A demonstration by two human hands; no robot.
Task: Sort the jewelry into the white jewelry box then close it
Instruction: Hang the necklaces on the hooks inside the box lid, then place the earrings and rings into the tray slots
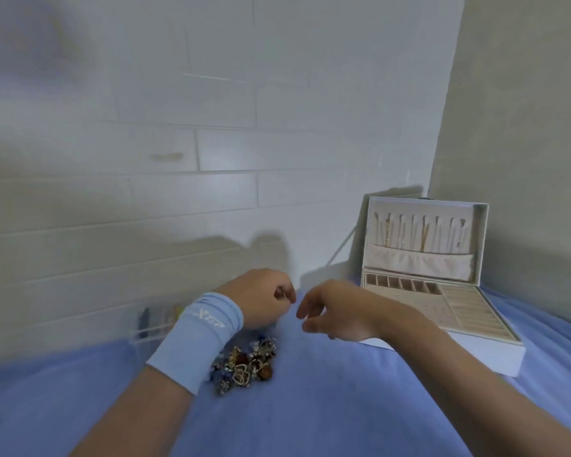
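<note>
Metal jewelry pile (244, 364) sits just below the left hand (264, 300), whose fingers are curled, hold unclear. The right hand (340, 313) hangs loose. I think tangled pieces may snag and drop.

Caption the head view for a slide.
Left hand and right hand hover near jewelry pile on blue cloth; white jewelry box stands open.

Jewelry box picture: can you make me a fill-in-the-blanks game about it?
1. The white jewelry box is ___, not closed.
2. The jewelry pile lies on a ___ cloth.
3. The wristband sits on the person's ___ arm.

Missing words: open, blue, left.
</note>
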